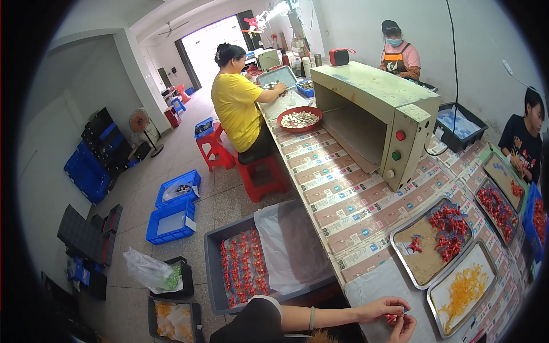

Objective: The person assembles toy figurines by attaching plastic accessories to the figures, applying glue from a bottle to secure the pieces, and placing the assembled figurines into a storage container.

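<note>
My left hand (382,308) and my right hand (405,330) meet at the table's near edge, both pinching a small red plastic piece (392,317) between the fingertips. A pale bracelet circles my left wrist. Just beyond the hands sits a metal tray (424,267) with a heap of red pieces (449,228) and one blue-and-red piece. To its right a second metal tray (445,298) holds yellow pieces (464,290).
A beige box machine (372,114) with red and green buttons stands on the long paper-covered table (337,200). A grey floor bin (213,268) holds red pieces. Blue crates (170,222) lie further left. Three other people work nearby; one in yellow sits on a red stool (260,177).
</note>
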The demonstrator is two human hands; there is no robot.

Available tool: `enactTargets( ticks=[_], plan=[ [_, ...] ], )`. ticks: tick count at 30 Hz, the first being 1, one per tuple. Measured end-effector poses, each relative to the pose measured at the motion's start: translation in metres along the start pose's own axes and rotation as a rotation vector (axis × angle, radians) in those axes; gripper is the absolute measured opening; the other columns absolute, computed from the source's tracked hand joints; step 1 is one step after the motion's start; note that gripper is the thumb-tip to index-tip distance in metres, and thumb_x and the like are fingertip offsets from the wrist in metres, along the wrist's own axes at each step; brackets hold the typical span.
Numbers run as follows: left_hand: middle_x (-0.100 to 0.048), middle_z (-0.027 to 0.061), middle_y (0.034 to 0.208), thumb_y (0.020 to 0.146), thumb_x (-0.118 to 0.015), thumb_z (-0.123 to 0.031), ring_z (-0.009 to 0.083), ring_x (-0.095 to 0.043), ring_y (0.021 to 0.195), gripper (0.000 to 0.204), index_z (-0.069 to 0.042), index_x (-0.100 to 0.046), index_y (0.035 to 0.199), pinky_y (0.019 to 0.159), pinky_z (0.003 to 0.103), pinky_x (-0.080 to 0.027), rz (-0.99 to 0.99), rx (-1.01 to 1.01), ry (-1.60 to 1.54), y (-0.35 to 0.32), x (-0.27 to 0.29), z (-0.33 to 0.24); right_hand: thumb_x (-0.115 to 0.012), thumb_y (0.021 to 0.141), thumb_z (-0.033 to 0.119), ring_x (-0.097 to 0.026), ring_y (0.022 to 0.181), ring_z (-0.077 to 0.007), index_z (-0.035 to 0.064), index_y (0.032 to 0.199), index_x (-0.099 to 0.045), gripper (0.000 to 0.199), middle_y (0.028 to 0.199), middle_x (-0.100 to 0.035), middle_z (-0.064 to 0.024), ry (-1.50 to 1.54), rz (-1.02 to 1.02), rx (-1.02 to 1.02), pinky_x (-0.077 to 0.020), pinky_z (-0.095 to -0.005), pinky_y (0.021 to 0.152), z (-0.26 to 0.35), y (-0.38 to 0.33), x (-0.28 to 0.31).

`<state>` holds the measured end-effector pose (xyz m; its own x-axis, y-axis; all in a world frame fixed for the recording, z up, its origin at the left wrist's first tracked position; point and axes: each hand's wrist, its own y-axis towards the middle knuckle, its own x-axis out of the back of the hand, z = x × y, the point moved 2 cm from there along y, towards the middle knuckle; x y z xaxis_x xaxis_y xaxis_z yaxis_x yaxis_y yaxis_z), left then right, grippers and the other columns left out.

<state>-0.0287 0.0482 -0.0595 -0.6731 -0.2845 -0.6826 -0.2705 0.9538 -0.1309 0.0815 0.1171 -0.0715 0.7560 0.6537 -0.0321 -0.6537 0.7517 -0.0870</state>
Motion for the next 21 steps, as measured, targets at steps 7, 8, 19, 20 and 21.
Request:
enactTargets(
  ticks=[7,8,19,20,21],
  plan=[
    [-0.051,-0.0021,0.082,0.082,-0.051,-0.020,0.0040,-0.046,0.071,0.028,-0.004,-0.050,0.105,0.064,0.018,-0.039,0.043,0.005,0.061,0.007,-0.014,-0.001,-0.047,0.085,0.010,-0.051,0.072,-0.0146,-0.0023,0.092,-0.047,0.014,0.084,-0.052,-0.0090,-0.134,-0.026,0.082,-0.0436,-0.0236,0.064,0.022,-0.004,0.008],
    [-0.052,-0.0016,0.081,0.082,-0.051,-0.020,0.0048,-0.047,0.071,0.028,-0.004,-0.051,0.105,0.065,0.019,-0.039,0.041,0.037,0.062,0.007,-0.016,-0.002,-0.047,0.085,0.009,-0.051,0.071,-0.0146,-0.0023,0.091,-0.047,0.013,0.083,-0.052,-0.0090,-0.184,-0.033,0.081,-0.0433,-0.0235,0.064,0.025,-0.006,0.010],
    [-0.057,0.0051,0.084,0.083,-0.047,-0.013,0.0097,-0.054,0.073,0.030,-0.002,-0.049,0.111,0.064,0.021,-0.044,-0.036,0.170,0.092,-0.002,-0.010,-0.010,-0.048,0.082,0.002,-0.049,0.061,-0.0086,-0.0007,0.083,-0.049,0.003,0.071,-0.051,-0.0043,-0.057,-0.089,0.082,-0.0422,-0.0201,0.055,0.034,-0.013,0.001],
    [-0.057,0.0060,0.086,0.083,-0.046,-0.013,0.0107,-0.054,0.074,0.030,-0.001,-0.048,0.111,0.064,0.021,-0.045,-0.023,0.194,0.146,0.003,-0.009,-0.012,-0.048,0.082,0.002,-0.050,0.062,-0.0088,-0.0007,0.083,-0.049,0.003,0.071,-0.052,-0.0043,-0.041,-0.091,0.055,-0.0425,-0.0204,0.055,0.038,-0.011,0.001],
    [-0.057,0.0068,0.088,0.084,-0.046,-0.013,0.0117,-0.055,0.075,0.030,-0.001,-0.048,0.111,0.065,0.022,-0.045,-0.012,0.223,0.198,0.007,-0.008,-0.012,-0.048,0.082,0.002,-0.050,0.062,-0.0088,-0.0008,0.083,-0.049,0.003,0.071,-0.052,-0.0044,-0.062,-0.113,0.061,-0.0428,-0.0206,0.056,0.039,-0.009,0.004]
  ],
)
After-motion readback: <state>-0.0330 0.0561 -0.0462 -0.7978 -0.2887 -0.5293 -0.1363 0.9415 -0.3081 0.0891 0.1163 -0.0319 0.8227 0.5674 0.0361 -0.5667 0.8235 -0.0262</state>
